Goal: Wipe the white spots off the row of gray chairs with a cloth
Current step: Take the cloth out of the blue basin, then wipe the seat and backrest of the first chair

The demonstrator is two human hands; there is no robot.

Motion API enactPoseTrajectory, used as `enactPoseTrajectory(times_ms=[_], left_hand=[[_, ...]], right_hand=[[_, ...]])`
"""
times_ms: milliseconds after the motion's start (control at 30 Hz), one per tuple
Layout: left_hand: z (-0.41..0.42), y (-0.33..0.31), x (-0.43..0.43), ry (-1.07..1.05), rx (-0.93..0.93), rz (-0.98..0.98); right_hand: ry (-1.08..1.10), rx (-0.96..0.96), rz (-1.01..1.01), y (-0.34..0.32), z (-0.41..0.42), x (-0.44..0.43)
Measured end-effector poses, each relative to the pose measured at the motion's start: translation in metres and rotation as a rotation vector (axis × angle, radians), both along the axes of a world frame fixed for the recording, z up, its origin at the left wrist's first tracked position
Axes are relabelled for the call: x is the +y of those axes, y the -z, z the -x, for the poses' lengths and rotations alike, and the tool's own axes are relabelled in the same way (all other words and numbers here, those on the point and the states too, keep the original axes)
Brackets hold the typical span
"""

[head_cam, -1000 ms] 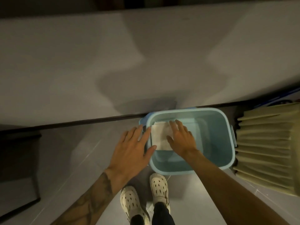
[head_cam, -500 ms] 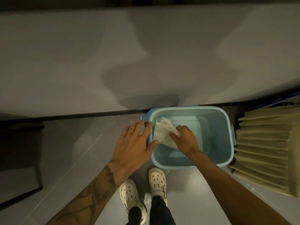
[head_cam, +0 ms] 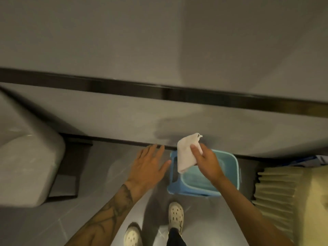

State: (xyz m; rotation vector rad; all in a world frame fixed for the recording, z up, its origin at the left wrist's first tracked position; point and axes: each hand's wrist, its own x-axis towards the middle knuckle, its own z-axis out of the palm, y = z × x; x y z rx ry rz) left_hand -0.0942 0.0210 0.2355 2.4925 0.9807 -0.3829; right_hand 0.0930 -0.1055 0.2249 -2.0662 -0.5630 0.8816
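My right hand (head_cam: 206, 160) grips a folded white cloth (head_cam: 187, 153) and holds it in the air above the light blue plastic bucket (head_cam: 230, 174) on the floor. My left hand (head_cam: 149, 166) hovers open with fingers spread, just left of the bucket and touching nothing. A gray chair seat (head_cam: 26, 167) shows at the left edge, with pale marks on its surface. The rest of the chair row is out of view.
A gray wall with a dark horizontal strip (head_cam: 159, 93) runs across ahead, with a dark baseboard behind the bucket. A cream ribbed object (head_cam: 276, 197) stands right of the bucket. My two feet in white perforated clogs (head_cam: 175, 217) stand on the gray tiled floor.
My right hand has lifted the cloth out of the bucket. My left hand has come off the bucket's rim. The view has swung, bringing the gray chair seat in at the left.
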Motion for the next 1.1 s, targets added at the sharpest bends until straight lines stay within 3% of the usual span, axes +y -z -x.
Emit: enactPoseTrajectory(times_ms=[200,400,733,1100], left_hand=[[0.119,-0.086,0.038,-0.128,-0.014,-0.097],[0.278,-0.139,0.076,-0.206,-0.036,-0.159],[0.527,-0.164,0.133,-0.316,0.023,-0.187],[0.682,-0.126,0.274,-0.350,0.055,-0.136]], right_hand=[[-0.134,0.017,-0.040,-0.098,0.094,0.061],[-0.227,-0.019,-0.072,-0.143,0.234,0.116],[-0.378,0.009,-0.097,-0.149,0.464,0.205],[-0.371,0.058,-0.059,-0.104,0.627,0.357]])
